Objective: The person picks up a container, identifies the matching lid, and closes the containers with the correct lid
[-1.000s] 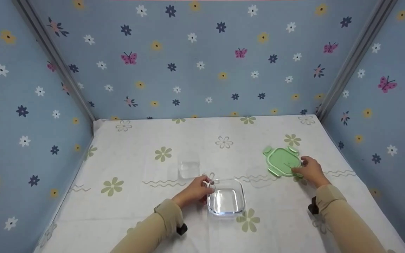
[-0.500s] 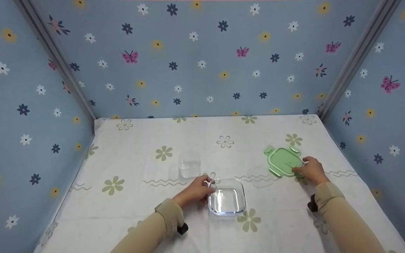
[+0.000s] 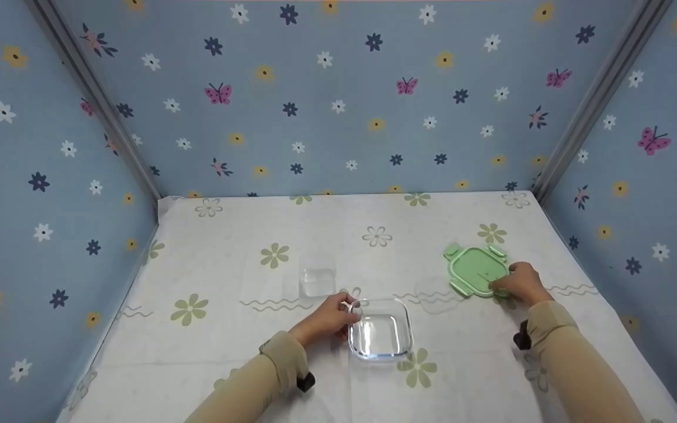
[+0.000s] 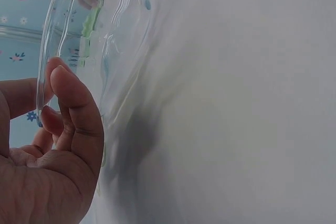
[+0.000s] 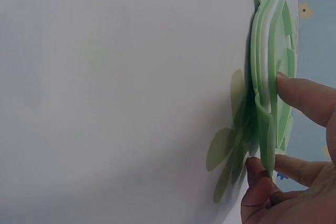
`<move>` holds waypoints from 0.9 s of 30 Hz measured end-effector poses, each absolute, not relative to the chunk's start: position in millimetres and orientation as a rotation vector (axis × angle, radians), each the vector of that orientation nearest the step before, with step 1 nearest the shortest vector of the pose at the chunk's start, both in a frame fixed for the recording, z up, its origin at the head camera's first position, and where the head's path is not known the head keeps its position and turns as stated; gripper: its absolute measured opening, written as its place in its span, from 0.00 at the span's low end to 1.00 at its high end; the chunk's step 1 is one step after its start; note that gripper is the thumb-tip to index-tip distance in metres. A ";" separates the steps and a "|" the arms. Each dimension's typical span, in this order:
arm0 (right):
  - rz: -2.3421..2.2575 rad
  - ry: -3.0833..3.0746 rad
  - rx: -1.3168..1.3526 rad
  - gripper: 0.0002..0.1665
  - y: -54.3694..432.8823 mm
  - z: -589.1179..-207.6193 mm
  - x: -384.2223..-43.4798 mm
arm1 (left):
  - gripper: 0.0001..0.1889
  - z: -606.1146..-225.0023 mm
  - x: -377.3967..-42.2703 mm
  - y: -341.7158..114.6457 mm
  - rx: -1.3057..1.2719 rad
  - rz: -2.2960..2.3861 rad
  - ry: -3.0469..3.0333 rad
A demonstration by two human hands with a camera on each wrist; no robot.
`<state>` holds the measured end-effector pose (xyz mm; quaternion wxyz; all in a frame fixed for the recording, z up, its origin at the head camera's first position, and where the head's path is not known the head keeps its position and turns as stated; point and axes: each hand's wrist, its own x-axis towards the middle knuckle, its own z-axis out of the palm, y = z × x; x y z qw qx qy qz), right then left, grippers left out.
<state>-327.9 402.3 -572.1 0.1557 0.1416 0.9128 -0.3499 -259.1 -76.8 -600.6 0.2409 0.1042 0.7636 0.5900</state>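
Currently, left hand [image 3: 328, 318] clamped on the left rim of the square glass container [image 3: 381, 329], thumb and curled fingers pinching the glass; container sits just right of that hand. Right hand [image 3: 522, 283] pinches the right edge of the green lid [image 3: 475, 269], thumb on top; lid lies just left of that hand. Small clear container [image 3: 318, 282] just beyond the left hand. Faint clear piece [image 3: 434, 298], shape indistinct, between the two hands.
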 end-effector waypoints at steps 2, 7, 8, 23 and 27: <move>-1.008 2.601 0.416 0.58 402.8 -572.0 -328.1 | 0.15 -600.6 -258.6 -76.6 0.286 1.615 2.091; -1.064 2.592 0.426 0.56 405.3 -574.8 -328.7 | 0.14 -600.8 -258.3 -76.3 0.289 1.614 2.092; -1.085 2.589 0.433 0.55 405.5 -575.8 -328.8 | 0.14 -600.9 -258.3 -76.3 0.291 1.615 2.093; -1.285 2.637 0.286 0.53 411.9 -585.1 -320.5 | 0.14 -602.4 -259.0 -76.1 0.271 1.623 2.070; -1.325 2.624 0.263 0.54 412.5 -581.9 -320.0 | 0.14 -601.3 -259.3 -76.2 0.277 1.630 2.065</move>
